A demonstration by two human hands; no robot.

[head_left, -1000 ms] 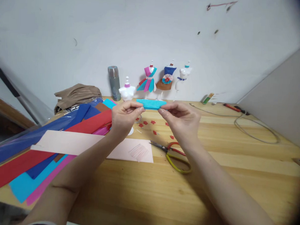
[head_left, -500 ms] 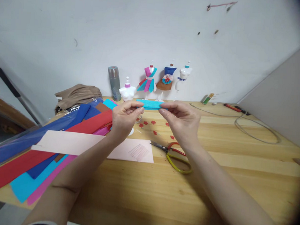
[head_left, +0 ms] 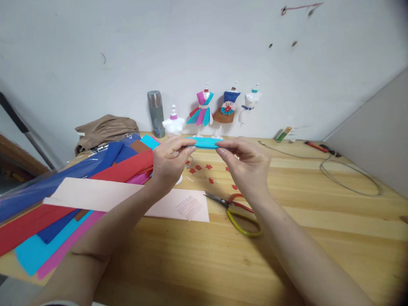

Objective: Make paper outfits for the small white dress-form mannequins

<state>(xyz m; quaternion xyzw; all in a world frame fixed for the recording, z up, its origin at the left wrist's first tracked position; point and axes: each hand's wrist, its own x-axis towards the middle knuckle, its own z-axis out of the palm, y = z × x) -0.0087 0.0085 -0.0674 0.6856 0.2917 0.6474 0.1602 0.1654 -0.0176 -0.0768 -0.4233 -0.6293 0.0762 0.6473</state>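
Observation:
A narrow strip of turquoise crepe paper is stretched level between my two hands, above the table. My left hand pinches its left end between thumb and fingers. At the other end, my right hand grips it the same way. Below the hands lies a pale pink paper strip with pencil-like hatching near its right end. Scissors with one red and one yellow handle rest beside it, blades parted. Small red paper flowers are scattered under the strip.
Coloured paper strips pile up at the left, near a brown cloth. Along the wall stand a flask and small mannequins, some dressed in paper. A cable and a green-labelled tube lie at the right.
The turquoise strip has tipped slightly, so its lower fold shows less. My right hand has shifted a little to the left; both hands keep their pinch.

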